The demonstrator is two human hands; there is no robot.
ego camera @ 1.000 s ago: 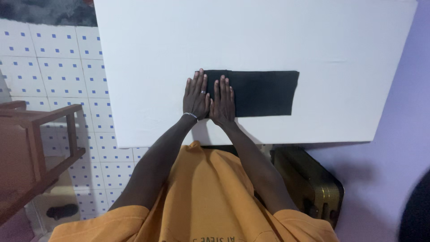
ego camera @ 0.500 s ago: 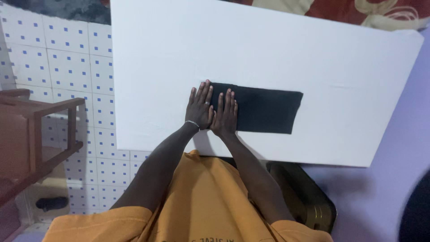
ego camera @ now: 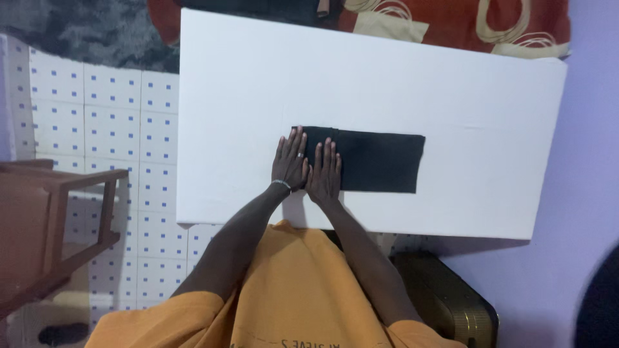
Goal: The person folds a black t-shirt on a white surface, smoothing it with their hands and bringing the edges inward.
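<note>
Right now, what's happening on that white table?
A person in an orange shirt stands at the white table with both hands flat, side by side, on the left end of a folded black cloth. The left hand, with a ring and a wrist bracelet, lies at the cloth's left edge; the right hand rests beside it, fully on the cloth. The cloth lies as a long flat rectangle stretching to the right. A wooden chair stands on the tiled floor to the left.

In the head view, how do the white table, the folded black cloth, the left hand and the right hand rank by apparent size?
Largest to smallest:
1. white table
2. folded black cloth
3. left hand and right hand: they look about equal, so no ranking between them.
</note>
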